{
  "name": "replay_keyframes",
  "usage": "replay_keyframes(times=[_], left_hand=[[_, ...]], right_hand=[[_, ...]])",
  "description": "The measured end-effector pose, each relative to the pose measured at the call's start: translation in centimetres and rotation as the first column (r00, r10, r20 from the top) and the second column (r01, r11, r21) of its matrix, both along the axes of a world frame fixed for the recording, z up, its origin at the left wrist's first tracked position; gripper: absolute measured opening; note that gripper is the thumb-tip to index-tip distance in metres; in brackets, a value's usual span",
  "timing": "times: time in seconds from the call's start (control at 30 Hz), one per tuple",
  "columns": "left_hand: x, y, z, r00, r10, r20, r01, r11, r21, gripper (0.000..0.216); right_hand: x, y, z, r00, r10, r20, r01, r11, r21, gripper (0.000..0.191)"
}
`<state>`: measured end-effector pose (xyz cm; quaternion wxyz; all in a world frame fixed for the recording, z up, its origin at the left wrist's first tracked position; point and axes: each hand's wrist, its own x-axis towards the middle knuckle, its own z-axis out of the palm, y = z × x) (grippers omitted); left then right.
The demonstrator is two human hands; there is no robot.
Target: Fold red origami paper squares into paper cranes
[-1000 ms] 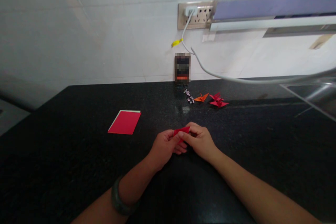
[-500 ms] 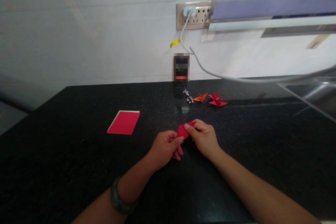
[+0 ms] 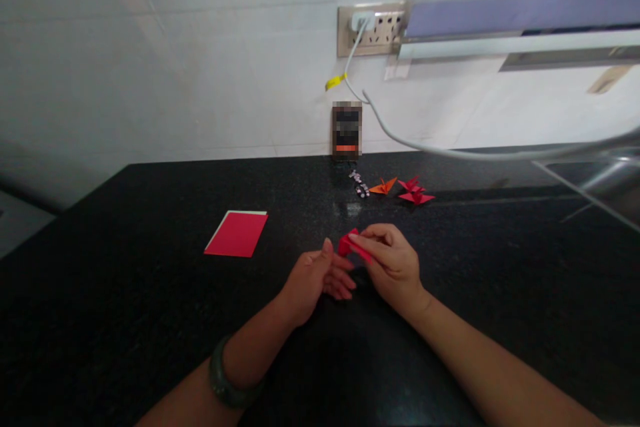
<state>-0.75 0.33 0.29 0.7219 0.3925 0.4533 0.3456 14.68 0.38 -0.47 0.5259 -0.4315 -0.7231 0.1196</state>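
A small folded piece of red origami paper (image 3: 346, 243) is pinched between the thumb and fingers of my right hand (image 3: 395, 263), above the black countertop. Just left of it is my left hand (image 3: 314, 280), its thumb raised and its fingers apart beneath the paper's lower left side. Whether those fingers touch the paper I cannot tell. Part of the folded paper is hidden behind my right fingers. Off to the left lies a stack of red paper squares (image 3: 237, 234), with a pale sheet edge showing under the top one.
An orange paper crane (image 3: 384, 187) and two red paper cranes (image 3: 417, 197) sit at the back, beside a beaded strap (image 3: 359, 185). A phone-like device (image 3: 347, 130) leans on the wall. A white cable (image 3: 430, 147) hangs from the wall socket (image 3: 385, 30) across the right side.
My left hand has let go of the folded red paper and its fingers have spread. My right hand has turned the paper, so it is seen at a different angle.
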Motion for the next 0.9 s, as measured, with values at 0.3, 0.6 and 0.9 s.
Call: replay_keyframes(times=[0.3,0.6,0.9], left_hand=[[-0.3,0.5,0.2,0.950,0.156,0.269,-0.173,0.984,0.041,0.026],[-0.2,0.3,-0.3,0.984,0.179,0.000,-0.178,0.974,0.138,0.035],[-0.2,0.5,-0.4,0.991,0.136,0.004,-0.135,0.983,0.125,0.028]], right_hand=[[-0.8,-0.7,0.2,0.935,0.267,0.233,-0.281,0.959,0.027,0.029],[-1.2,-0.5,-0.3,0.996,0.065,-0.058,-0.079,0.955,-0.286,0.007],[-1.3,0.1,-0.6,0.980,0.088,-0.177,-0.149,0.920,-0.363,0.014]])
